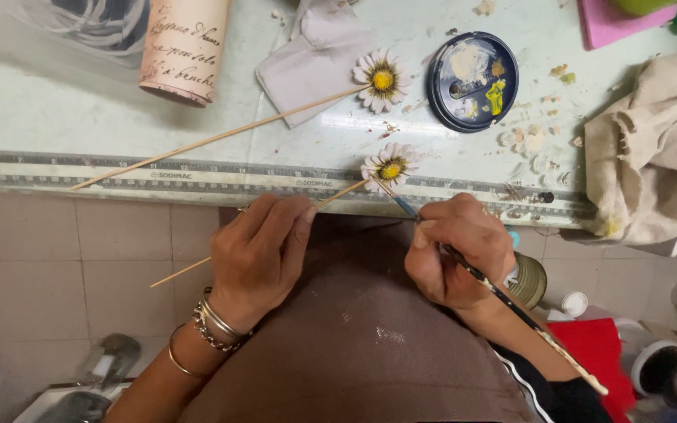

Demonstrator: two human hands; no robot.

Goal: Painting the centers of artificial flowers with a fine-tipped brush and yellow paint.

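Observation:
My left hand pinches a thin wooden stick that carries a small white daisy with a yellow centre, held at the table's front edge. My right hand grips a fine paintbrush, its tip touching the daisy's petals. A second daisy on a longer stick lies flat on the pale green table top. A dark blue round lid, smeared with yellow and white paint, rests just right of it.
A crumpled beige rag lies at the right. A grey cloth and a pink cylinder with script sit at the back. A pink pad is at the top right. Tins and jars stand below the table.

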